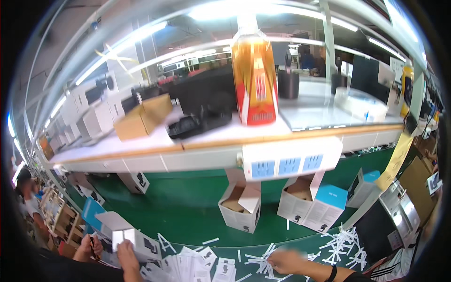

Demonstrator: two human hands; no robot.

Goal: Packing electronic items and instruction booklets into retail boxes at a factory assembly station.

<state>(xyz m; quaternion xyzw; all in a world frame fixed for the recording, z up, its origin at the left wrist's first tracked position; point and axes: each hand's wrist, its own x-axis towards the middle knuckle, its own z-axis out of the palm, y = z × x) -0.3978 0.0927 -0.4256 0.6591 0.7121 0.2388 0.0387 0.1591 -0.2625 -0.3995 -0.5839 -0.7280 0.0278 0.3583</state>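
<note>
My left hand [128, 256] comes in at the lower left, its fingers closed on the edge of an open white box [147, 248] with a dark printed picture. Over a pile of thin white paper strips [257, 261] my right hand [287, 261] is lowered, a black band round its wrist. Its fingers are drawn together and smeared, so what is between them cannot be made out. Between my hands lie several white printed leaflets [188, 264], fanned and overlapping. Left of my left hand, another person's hand [88, 247] holds a small dark thing.
Open white-and-blue boxes [239, 214] stand on the green bench [188, 207]. A shelf [206, 146] crosses above, carrying an orange drink bottle [256, 77], a brown carton [143, 117] and a tape roll [361, 104]. A socket strip [292, 159] hangs at its front edge. More strips [342, 246] lie right.
</note>
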